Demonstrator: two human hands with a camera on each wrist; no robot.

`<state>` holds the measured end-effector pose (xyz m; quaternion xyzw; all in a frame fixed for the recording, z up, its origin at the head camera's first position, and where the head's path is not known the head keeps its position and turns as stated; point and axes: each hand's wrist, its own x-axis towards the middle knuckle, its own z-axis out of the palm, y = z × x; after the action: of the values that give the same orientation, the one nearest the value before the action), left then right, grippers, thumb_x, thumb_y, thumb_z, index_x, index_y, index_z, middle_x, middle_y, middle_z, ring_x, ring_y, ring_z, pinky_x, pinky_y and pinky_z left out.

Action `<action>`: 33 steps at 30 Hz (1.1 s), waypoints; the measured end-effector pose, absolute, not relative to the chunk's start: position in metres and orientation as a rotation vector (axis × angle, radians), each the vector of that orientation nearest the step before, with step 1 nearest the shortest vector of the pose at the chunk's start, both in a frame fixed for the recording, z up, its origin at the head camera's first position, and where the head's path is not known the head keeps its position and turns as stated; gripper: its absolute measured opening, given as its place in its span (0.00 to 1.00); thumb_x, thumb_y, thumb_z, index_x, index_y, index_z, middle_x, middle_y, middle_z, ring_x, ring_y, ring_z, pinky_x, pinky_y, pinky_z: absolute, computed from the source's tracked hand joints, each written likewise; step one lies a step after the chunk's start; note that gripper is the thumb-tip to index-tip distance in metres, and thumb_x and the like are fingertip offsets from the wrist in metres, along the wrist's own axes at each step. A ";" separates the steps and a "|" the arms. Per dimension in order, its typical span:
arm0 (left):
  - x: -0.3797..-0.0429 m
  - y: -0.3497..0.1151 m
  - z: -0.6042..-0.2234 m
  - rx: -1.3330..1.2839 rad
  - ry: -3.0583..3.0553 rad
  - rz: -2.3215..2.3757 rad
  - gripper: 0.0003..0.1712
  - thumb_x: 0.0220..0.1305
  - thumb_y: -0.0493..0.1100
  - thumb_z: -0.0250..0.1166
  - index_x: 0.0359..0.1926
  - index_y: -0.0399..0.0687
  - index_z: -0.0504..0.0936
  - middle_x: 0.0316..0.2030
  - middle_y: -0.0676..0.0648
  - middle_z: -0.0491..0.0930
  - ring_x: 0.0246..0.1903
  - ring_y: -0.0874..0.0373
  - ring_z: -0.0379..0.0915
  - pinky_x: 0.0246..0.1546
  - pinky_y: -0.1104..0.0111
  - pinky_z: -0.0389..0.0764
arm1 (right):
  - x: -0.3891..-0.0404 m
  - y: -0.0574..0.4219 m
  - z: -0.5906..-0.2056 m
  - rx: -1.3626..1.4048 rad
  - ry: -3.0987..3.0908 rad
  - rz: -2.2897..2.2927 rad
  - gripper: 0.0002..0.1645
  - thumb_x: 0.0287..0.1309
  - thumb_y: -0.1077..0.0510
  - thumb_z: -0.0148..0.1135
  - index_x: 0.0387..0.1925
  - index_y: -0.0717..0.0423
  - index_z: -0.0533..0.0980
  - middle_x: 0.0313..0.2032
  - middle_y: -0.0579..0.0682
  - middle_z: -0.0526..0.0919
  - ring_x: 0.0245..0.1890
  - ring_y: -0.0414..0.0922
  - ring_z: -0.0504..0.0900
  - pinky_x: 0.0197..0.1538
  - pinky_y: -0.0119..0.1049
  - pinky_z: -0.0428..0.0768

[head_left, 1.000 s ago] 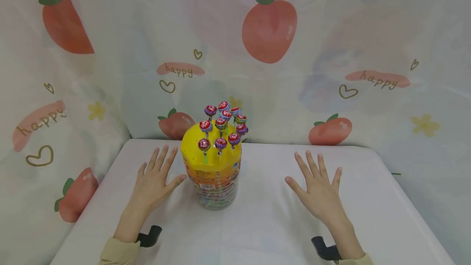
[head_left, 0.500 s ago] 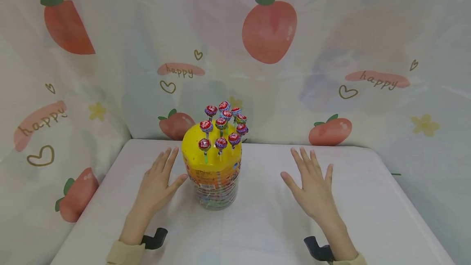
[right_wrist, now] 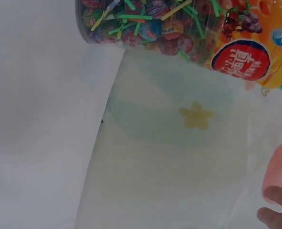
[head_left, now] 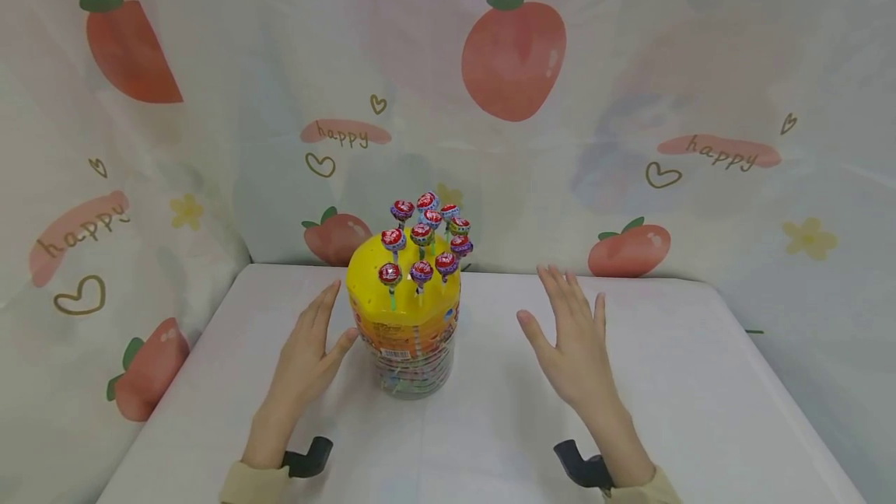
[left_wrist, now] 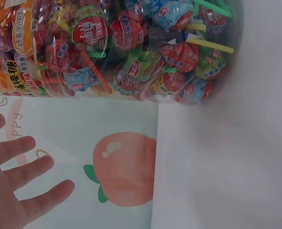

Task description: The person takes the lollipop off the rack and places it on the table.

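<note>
1. Two hands frame the scene, the left hand [head_left: 304, 360] and the right hand [head_left: 572, 352], and between them stands the jar [head_left: 413, 368], upright on the white-covered surface [head_left: 490, 442]; it sits left of the middle, nearer the far left corner than the far right one.

2. Here's the left hand, just beside the jar on its left-edge side; the fingers are straight and, in the left wrist view, spread apart; its thumb points at the jar, though whether the tip touches I cannot tell.

3. Over to the right hand, well apart from the jar on the right-edge side; fingers straight and pointing toward the far edge, thumb standing away from them; the right wrist view catches only some fingertips.

4. And what a crown on that jar: a yellow lid [head_left: 365, 274] bristling with wrapped lollipops [head_left: 421, 235], heads up, sticks down at the lid; below comes an orange label [right_wrist: 274, 19], then clear wall showing a packed heap of wrapped sweets [right_wrist: 172, 31] and coloured sticks [left_wrist: 210, 45].

5. Each wrist wears a black mount [head_left: 308, 459], with a beige cuff [head_left: 253, 482] behind; past the far edge hangs a pale backdrop [head_left: 420, 37], printed with peaches, hearts, flowers and "happy".
</note>
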<state>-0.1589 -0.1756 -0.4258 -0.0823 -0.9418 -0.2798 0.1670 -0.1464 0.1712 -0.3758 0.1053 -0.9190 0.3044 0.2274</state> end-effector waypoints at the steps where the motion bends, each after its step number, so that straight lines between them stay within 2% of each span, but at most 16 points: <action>1: -0.159 -0.175 -0.427 -0.233 -2.671 -0.819 0.45 0.66 0.58 0.58 0.76 0.59 0.46 0.72 0.39 0.57 0.69 0.38 0.56 0.58 0.36 0.66 | -0.147 0.169 -0.374 0.297 -2.518 0.849 0.39 0.64 0.44 0.56 0.73 0.46 0.57 0.72 0.56 0.60 0.75 0.58 0.51 0.72 0.64 0.32; 7: -0.155 -0.171 -0.431 -0.215 -2.605 -0.965 0.44 0.67 0.56 0.58 0.76 0.62 0.46 0.72 0.40 0.57 0.70 0.40 0.55 0.58 0.38 0.67 | -0.147 0.153 -0.365 0.327 -2.455 0.915 0.39 0.63 0.46 0.57 0.72 0.46 0.58 0.72 0.54 0.61 0.75 0.55 0.52 0.72 0.63 0.35; 14: -0.158 -0.164 -0.438 -0.257 -2.493 -1.117 0.42 0.67 0.50 0.60 0.75 0.61 0.49 0.70 0.45 0.60 0.66 0.47 0.61 0.57 0.49 0.75 | -0.150 0.140 -0.358 0.382 -2.365 0.983 0.38 0.61 0.51 0.60 0.71 0.49 0.60 0.70 0.54 0.65 0.73 0.54 0.57 0.73 0.63 0.40; 20: -0.161 -0.158 -0.444 -0.265 -2.405 -1.257 0.42 0.66 0.46 0.61 0.75 0.64 0.50 0.67 0.43 0.65 0.64 0.46 0.64 0.54 0.50 0.75 | -0.152 0.129 -0.352 0.435 -2.334 1.052 0.37 0.61 0.52 0.61 0.70 0.48 0.61 0.69 0.52 0.65 0.72 0.52 0.59 0.73 0.61 0.45; 24: -0.162 -0.156 -0.449 -0.254 -2.359 -1.342 0.42 0.65 0.44 0.62 0.74 0.64 0.51 0.66 0.44 0.65 0.64 0.47 0.65 0.54 0.50 0.76 | -0.154 0.122 -0.347 0.466 -2.312 1.104 0.37 0.61 0.54 0.62 0.70 0.48 0.61 0.69 0.52 0.66 0.70 0.52 0.63 0.71 0.61 0.54; 29: -0.165 -0.153 -0.456 -0.250 -2.288 -1.406 0.41 0.63 0.39 0.64 0.73 0.56 0.56 0.64 0.45 0.67 0.63 0.49 0.67 0.53 0.49 0.78 | -0.157 0.113 -0.341 0.494 -2.283 1.145 0.36 0.61 0.55 0.62 0.70 0.48 0.62 0.67 0.51 0.68 0.68 0.53 0.66 0.66 0.61 0.64; 33: -0.166 -0.150 -0.458 -0.220 -2.274 -1.450 0.41 0.62 0.35 0.64 0.73 0.52 0.57 0.64 0.45 0.67 0.63 0.50 0.68 0.53 0.51 0.78 | -0.160 0.106 -0.337 0.542 -2.221 1.168 0.35 0.61 0.58 0.62 0.69 0.51 0.63 0.66 0.52 0.70 0.67 0.51 0.68 0.66 0.58 0.66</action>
<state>-0.1658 -0.1504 -0.4581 -0.0794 -0.8206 -0.5232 0.2159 -0.1602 0.1061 -0.3371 0.2023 -0.8296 0.4364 0.2833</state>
